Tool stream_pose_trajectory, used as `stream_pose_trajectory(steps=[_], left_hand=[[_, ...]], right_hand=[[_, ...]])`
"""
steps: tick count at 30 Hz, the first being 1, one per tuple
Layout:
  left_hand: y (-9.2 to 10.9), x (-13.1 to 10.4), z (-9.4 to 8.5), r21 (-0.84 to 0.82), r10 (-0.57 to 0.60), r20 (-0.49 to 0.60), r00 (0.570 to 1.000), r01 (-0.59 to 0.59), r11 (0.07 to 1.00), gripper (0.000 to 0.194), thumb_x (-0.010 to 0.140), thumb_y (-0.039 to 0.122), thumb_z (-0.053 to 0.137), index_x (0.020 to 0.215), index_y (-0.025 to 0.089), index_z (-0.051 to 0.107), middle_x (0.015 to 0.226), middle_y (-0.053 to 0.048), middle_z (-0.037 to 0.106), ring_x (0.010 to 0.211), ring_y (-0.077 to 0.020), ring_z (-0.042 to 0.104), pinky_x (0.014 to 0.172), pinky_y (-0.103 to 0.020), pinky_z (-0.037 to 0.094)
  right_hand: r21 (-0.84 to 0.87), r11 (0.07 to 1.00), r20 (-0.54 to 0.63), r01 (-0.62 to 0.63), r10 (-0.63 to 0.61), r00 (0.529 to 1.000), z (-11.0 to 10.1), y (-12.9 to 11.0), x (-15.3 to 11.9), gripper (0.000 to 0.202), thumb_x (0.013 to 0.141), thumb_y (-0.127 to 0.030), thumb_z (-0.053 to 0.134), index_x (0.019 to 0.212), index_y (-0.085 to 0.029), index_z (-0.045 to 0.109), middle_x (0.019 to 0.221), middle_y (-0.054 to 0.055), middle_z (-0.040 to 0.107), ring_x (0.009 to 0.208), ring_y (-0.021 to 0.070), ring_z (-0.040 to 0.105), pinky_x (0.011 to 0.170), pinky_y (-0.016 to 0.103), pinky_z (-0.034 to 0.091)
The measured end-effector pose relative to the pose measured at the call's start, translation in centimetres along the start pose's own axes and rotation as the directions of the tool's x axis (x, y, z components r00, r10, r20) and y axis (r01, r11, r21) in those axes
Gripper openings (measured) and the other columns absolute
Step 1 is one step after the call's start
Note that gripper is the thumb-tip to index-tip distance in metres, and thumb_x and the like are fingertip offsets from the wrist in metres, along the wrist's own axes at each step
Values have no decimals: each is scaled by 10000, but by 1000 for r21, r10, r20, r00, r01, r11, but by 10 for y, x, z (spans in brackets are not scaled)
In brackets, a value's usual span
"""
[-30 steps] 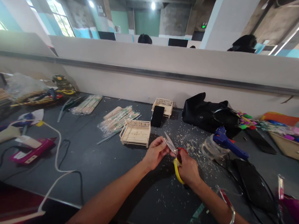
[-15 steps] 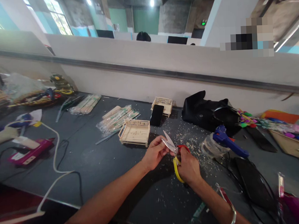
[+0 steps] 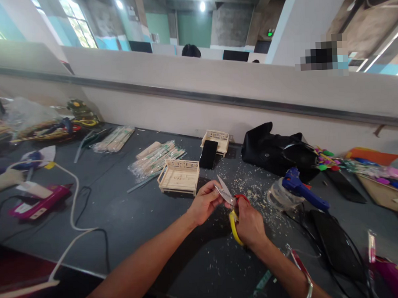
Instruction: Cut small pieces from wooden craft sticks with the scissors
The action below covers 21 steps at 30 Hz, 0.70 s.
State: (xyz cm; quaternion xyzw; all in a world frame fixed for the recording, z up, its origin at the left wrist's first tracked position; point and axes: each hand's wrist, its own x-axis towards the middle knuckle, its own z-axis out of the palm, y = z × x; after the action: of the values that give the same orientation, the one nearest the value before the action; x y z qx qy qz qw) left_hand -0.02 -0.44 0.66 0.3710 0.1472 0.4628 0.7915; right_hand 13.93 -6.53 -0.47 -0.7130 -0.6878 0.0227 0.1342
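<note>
My right hand (image 3: 250,223) grips a pair of scissors (image 3: 234,228) with red and yellow handles, its blades parted and pointing up and to the left. Close by the blades, my left hand (image 3: 204,204) is closed in a pinch; whatever sits between its fingertips is too small to make out. Just beyond that hand stands a miniature bench (image 3: 179,178) built of pale wooden sticks. A second miniature bench (image 3: 217,140) is farther back, with a black phone (image 3: 208,154) leaning against its front.
Pale clippings (image 3: 253,186) litter the dark table right of my hands. A blue glue gun (image 3: 302,188) rests on a clear container (image 3: 280,193). Behind lies a black bag (image 3: 274,143). Bagged sticks (image 3: 158,159) lie left of centre; a pink power strip (image 3: 39,204) with cables is far left.
The scissor blades have closed slightly, and my right hand has shifted a little to the left. My left hand stays almost in place. The benches have not moved.
</note>
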Motion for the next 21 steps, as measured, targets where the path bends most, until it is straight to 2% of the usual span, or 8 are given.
stream_pose_trajectory(steps=[9,17,21], left_hand=[[-1,-1,2,-11,-13,-38,999,12,1000,285,658,327,760,626,152,537,510,36,526,492,-103,539,516,-213,445],[-4,-2,4,-6,15,-40,999,-16,1000,271,670,337,748,643,146,558,513,28,542,501,-115,560,536,-222,437],[-4,-2,4,-2,7,-60,998,-7,1000,255,683,313,739,639,146,551,518,31,535,499,-104,543,528,-215,426]], right_hand=[[-10,1000,5,0,0,1000,-1,-1,0,248,704,-98,507,944,-159,515,804,59,617,712,175,574,617,241,353],[-48,999,-175,26,-34,984,9,4,-2,200,704,-123,504,898,-170,488,806,65,610,711,181,573,617,251,368],[-58,998,-166,36,-45,985,10,5,-1,173,694,-129,521,854,-183,482,762,46,593,690,176,565,604,250,370]])
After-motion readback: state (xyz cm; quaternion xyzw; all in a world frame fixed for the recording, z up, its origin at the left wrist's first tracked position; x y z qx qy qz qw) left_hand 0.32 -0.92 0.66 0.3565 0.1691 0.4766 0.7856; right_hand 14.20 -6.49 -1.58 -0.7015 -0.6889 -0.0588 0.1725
